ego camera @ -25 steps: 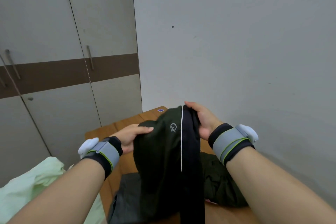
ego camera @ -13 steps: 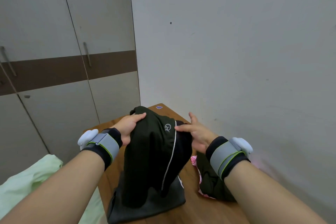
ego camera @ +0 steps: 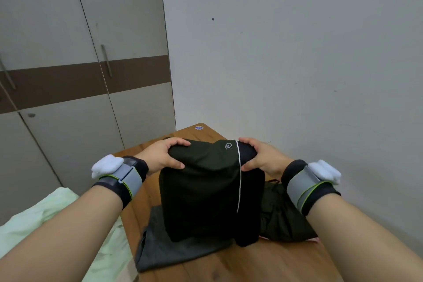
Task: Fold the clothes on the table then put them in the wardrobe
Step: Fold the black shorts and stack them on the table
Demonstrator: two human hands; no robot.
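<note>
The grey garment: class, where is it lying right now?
In the head view the grey garment lies flat on the wooden table, low and left of centre, partly under the dark shorts held above it.

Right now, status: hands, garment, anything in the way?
Left hand and right hand each grip a top corner of the dark green shorts, hanging over the table. Grey garment lies beneath, another dark garment to the right.

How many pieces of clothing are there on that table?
3 visible: black shorts held up by both hands, a grey garment lying beneath, a dark green one to the right. More may be hidden.
</note>
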